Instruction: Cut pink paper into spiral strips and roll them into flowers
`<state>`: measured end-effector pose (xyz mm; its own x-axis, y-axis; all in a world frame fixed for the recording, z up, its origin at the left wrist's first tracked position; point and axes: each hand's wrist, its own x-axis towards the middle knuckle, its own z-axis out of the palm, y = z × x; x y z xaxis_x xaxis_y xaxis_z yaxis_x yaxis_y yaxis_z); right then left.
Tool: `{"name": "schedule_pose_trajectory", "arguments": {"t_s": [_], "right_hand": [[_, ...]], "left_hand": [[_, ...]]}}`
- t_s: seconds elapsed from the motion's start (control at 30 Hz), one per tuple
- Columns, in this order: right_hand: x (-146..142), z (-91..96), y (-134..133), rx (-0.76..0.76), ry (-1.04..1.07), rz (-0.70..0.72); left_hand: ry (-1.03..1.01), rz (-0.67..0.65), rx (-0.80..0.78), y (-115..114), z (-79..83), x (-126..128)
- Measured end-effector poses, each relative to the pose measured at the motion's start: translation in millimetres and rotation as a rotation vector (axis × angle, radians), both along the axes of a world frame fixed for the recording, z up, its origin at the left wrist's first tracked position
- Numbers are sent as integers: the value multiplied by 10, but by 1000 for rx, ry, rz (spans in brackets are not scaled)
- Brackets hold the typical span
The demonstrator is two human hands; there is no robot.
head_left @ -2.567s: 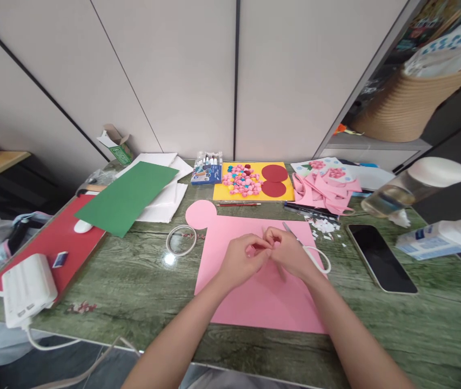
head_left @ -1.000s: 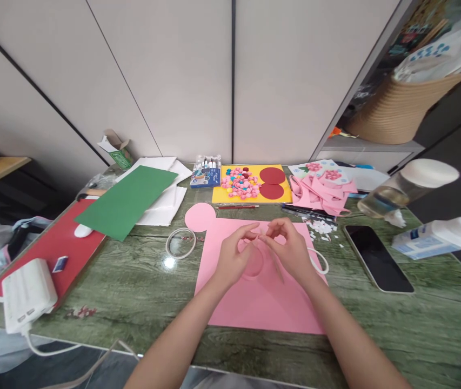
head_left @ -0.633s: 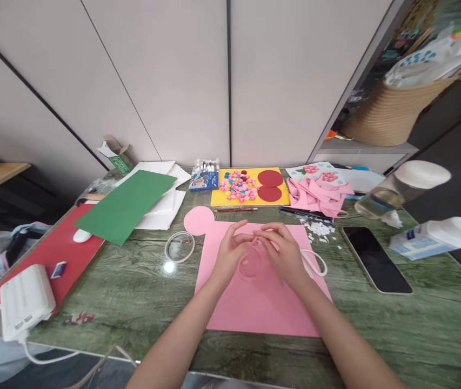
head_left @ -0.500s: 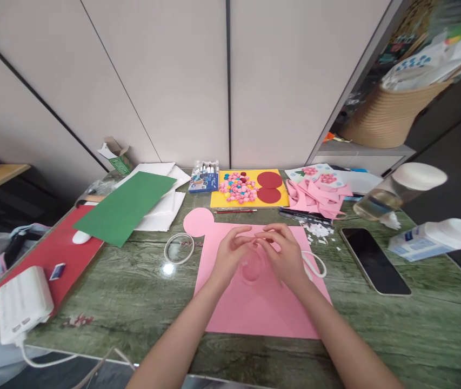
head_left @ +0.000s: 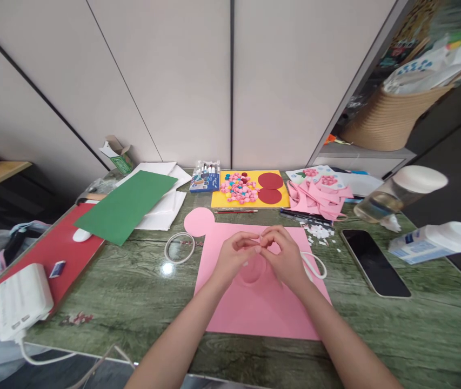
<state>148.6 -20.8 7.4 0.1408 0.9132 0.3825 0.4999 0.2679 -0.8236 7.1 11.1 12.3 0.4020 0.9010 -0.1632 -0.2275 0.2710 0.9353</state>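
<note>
Over a pink sheet of paper (head_left: 262, 313), my left hand (head_left: 236, 256) and my right hand (head_left: 282, 251) meet with their fingertips pinched together. What sits between the fingertips is too small to make out. Just below them a clear round thing, with a ring-like outline (head_left: 252, 270), shows against the pink sheet; its kind is unclear. A pink paper circle (head_left: 199, 222) lies at the sheet's upper left corner. Scissors with white handles (head_left: 315, 266) are partly hidden beside my right hand.
A white ring (head_left: 179, 248) lies left of the sheet. Behind are pompoms (head_left: 239, 189) on yellow paper (head_left: 218, 203), markers (head_left: 205, 181) and pink scraps (head_left: 317, 197). At right are a phone (head_left: 374, 262) and bottles (head_left: 433, 241); green paper (head_left: 127, 205) lies left.
The fingers of both hands have curled in more, and the fingertips have come closer together. The things on the table lie as before.
</note>
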Motion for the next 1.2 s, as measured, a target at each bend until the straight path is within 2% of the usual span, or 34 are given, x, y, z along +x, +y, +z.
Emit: {"name": "schedule_pose_trajectory", "arguments": {"t_s": [0.2, 0.73, 1.2], "right_hand": [[-13, 1, 1, -11, -9, 49], [-34, -49, -4, -25, -89, 47], [-59, -88, -11, -17, -81, 71]], "left_hand": [[-32, -2, -16, 24, -50, -14], [-96, 68, -73, 47, -144, -6], [-98, 99, -83, 41, -112, -8]]}}
